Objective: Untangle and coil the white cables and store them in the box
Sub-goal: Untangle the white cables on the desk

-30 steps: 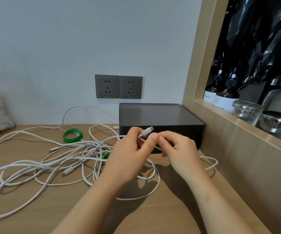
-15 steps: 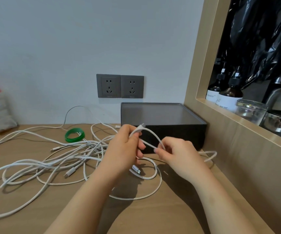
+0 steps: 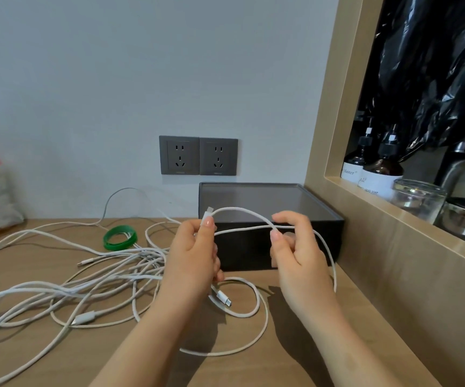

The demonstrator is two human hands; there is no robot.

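In the head view, your left hand [image 3: 192,255] has its fingers [image 3: 207,223] closed on the white cable [image 3: 242,209] just below its plug. Your right hand [image 3: 295,252] pinches the same cable where 1 loop crosses, in front of the box [image 3: 253,196]. The slack lies on the desk [image 3: 58,358] beside the tangle [image 3: 86,286]. Pull fast and the slack could likely snag there, tightening knots, or the loop could spring open.

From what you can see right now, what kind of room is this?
Likely a home counter beside a kitchen or bathroom nook: twin wall sockets, pump soap bottles in the wood-framed niche.
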